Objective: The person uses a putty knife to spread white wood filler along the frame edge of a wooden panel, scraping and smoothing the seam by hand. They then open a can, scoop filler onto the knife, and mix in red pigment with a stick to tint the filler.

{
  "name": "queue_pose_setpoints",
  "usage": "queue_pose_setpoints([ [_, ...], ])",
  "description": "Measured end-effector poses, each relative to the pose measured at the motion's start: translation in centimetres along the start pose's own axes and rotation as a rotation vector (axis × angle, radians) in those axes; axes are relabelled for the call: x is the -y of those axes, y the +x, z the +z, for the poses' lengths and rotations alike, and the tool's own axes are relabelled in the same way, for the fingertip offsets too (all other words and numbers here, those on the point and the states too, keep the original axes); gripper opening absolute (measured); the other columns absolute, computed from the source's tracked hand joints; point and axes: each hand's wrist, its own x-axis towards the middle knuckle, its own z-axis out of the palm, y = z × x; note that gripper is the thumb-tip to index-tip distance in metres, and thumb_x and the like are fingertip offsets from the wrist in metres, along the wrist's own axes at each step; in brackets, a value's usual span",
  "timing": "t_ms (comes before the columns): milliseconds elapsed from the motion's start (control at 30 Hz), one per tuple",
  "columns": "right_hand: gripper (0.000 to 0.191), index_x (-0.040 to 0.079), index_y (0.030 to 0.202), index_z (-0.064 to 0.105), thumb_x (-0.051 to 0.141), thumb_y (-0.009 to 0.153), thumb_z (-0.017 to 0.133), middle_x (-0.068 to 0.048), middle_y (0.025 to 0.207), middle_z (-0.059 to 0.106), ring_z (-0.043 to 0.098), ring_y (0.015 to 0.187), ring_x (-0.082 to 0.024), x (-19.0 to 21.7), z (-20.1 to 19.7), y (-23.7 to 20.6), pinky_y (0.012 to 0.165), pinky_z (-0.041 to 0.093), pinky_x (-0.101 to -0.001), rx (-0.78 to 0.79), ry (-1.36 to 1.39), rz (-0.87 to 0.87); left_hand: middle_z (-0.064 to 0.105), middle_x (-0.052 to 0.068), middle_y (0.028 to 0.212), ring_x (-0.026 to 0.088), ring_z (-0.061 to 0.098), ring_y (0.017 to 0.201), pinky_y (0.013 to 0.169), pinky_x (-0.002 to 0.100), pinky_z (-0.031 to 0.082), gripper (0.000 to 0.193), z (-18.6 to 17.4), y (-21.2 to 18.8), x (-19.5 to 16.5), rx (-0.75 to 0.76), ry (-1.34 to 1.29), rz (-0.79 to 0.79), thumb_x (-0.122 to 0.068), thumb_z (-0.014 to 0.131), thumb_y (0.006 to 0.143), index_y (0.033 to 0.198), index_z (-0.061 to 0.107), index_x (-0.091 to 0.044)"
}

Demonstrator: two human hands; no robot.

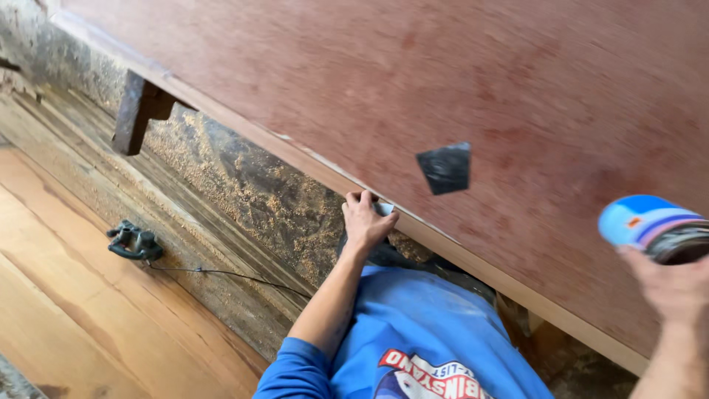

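Observation:
A large reddish-brown plywood board (pixel 517 89) fills the upper right, tilted across the view. My left hand (pixel 365 222) reaches up from a blue sleeve and grips the board's lower edge, fingers curled over it; a small white bit (pixel 383 209) shows by the fingertips. At the right edge my right hand (pixel 668 284) holds a blue-and-white can (pixel 646 222), its dark open end turned toward me. On the board's face, between both hands, lies a small dark, roughly square patch (pixel 445 168).
Under the board the floor is strewn with sawdust (pixel 251 185). A dark wooden support (pixel 136 111) stands under the board at upper left. On the floor planks (pixel 74 295) lies a black plug with a thin cable (pixel 133 242). My blue shirt (pixel 428 347) fills the bottom centre.

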Motion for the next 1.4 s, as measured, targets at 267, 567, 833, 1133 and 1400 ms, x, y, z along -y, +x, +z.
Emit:
queue_pose_setpoints([
  [267, 0.124, 0.013, 0.156, 0.035, 0.036, 0.052, 0.097, -0.023, 0.144, 0.041, 0.044, 0.137, -0.042, 30.8, 18.3, -0.3, 0.109, 0.047, -0.0568, 0.135, -0.187, -0.455, 0.051, 0.019, 0.126, 0.04, 0.049, 0.115, 0.098, 0.049, 0.047, 0.054, -10.0, 11.0, 11.7, -0.151, -0.179, 0.133, -0.034, 0.085, 0.064, 0.106, 0.064, -0.007],
  [567, 0.122, 0.012, 0.152, 0.039, 0.031, 0.049, 0.101, -0.024, 0.14, 0.041, 0.047, 0.128, -0.046, 57.8, 37.6, 3.4, 0.109, 0.042, -0.0594, 0.207, -0.123, -0.712, 0.05, 0.022, 0.129, 0.041, 0.05, 0.116, 0.099, 0.05, 0.045, 0.06, -24.1, 18.0, 21.5, -0.365, -0.361, 0.341, -0.027, 0.089, 0.058, 0.109, 0.063, -0.008],
  [833, 0.112, 0.004, 0.145, 0.049, 0.029, 0.049, 0.101, -0.021, 0.127, 0.055, 0.056, 0.115, -0.04, 61.7, 37.6, 3.5, 0.099, 0.049, -0.0505, 0.252, -0.03, -0.73, 0.049, 0.023, 0.132, 0.042, 0.049, 0.12, 0.104, 0.051, 0.044, 0.107, -24.7, 20.7, 20.6, -0.302, -0.438, 0.37, -0.029, 0.092, 0.058, 0.147, 0.037, -0.004],
  [1133, 0.071, 0.005, 0.129, 0.061, 0.025, 0.069, 0.094, -0.012, 0.11, 0.066, 0.068, 0.101, -0.03, 40.1, 31.8, -0.9, 0.09, 0.057, -0.0422, -0.008, 0.237, -0.04, 0.048, 0.019, 0.143, 0.039, 0.044, 0.136, 0.115, 0.054, 0.04, 0.108, -23.3, 21.5, 18.5, -0.467, -0.111, 0.662, -0.029, 0.097, 0.063, 0.151, 0.041, -0.002],
  [1400, 0.058, 0.004, 0.119, 0.066, 0.031, 0.074, 0.091, -0.018, 0.123, 0.063, 0.06, 0.118, -0.035, 18.5, 24.0, -7.0, 0.101, 0.05, -0.047, -0.583, 0.069, 0.696, 0.038, 0.024, 0.145, 0.042, 0.038, 0.136, 0.109, 0.062, 0.042, 0.08, -19.5, 19.2, 19.3, -0.544, 0.215, 0.596, -0.042, 0.098, 0.076, 0.141, 0.061, -0.014],
])
